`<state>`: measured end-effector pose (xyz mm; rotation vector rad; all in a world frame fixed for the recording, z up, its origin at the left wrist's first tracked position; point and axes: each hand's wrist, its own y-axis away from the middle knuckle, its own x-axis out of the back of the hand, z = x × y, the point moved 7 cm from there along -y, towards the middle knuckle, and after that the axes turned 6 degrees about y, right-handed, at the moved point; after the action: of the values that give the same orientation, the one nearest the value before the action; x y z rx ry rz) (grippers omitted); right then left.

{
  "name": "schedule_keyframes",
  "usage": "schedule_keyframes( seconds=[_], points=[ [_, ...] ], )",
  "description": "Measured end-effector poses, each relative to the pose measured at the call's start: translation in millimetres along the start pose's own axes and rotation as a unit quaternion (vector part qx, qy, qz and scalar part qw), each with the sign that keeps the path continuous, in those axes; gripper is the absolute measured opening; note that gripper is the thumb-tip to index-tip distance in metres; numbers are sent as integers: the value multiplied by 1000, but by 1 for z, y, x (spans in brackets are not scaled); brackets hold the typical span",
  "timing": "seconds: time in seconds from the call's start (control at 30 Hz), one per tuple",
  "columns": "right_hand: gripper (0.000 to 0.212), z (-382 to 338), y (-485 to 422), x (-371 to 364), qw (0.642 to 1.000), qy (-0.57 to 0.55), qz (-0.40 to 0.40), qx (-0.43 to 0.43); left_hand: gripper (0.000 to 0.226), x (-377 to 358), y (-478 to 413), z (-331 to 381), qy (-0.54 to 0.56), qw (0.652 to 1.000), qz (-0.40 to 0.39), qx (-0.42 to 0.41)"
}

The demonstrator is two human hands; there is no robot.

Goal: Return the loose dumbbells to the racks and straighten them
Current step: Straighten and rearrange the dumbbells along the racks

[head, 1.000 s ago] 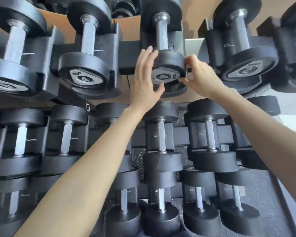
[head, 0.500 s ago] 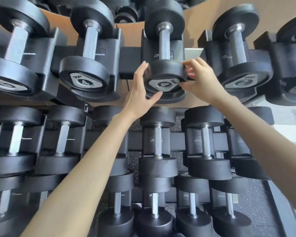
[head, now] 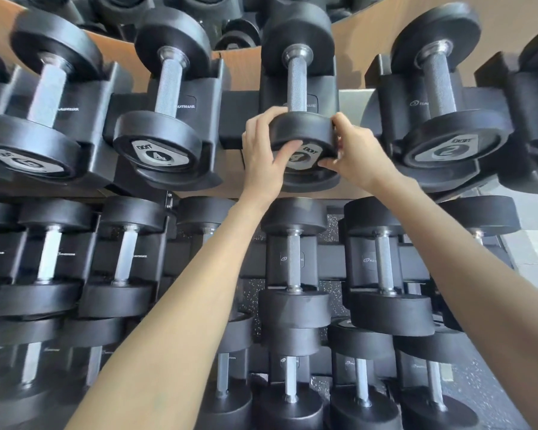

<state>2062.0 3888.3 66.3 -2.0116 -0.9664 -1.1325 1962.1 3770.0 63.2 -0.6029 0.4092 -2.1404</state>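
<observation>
Left hand (head: 259,152) has closed round the near head of the dumbbell (head: 299,129).
Its thumb crosses the face; right hand (head: 352,152) pinches the opposite rim.

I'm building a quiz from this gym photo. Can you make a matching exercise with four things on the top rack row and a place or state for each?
Things: 1 left hand; 2 right hand; 3 held dumbbell; 4 dumbbell marked 2.
States: A sits untouched, right of both hands; B gripped by both hands; C grips the near head's right side; D grips the near head's left side.
Pairs: 1-D, 2-C, 3-B, 4-A.
</observation>
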Motion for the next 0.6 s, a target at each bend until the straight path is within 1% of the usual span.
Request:
schedule_keyframes(
  seconds=[0.1,0.2,0.27,0.37,0.43,0.47,0.53,0.6],
  points=[
    [50,-21,-6,16,991,127,-7,29,39,3,3,-18,65,998,-3,26],
    [55,-38,-10,27,969,240,-4,55,36,3,7,-33,116,991,-1,62],
    [54,-43,-11,28,958,281,-5,62,36,2,7,-38,137,988,-4,67],
    [52,-43,-12,30,953,297,4,61,37,0,6,-41,157,986,-13,60],
    [52,-37,-9,27,963,264,2,60,36,-1,5,-41,161,985,-29,52],
    [53,-30,-6,24,975,217,1,49,36,-2,5,-41,158,985,-44,49],
    [57,-16,1,17,997,79,-2,15,38,-2,4,-37,140,986,-78,47],
    [62,-9,6,10,1000,-17,14,-12,41,-1,1,-33,102,987,-112,46]
  ],
)
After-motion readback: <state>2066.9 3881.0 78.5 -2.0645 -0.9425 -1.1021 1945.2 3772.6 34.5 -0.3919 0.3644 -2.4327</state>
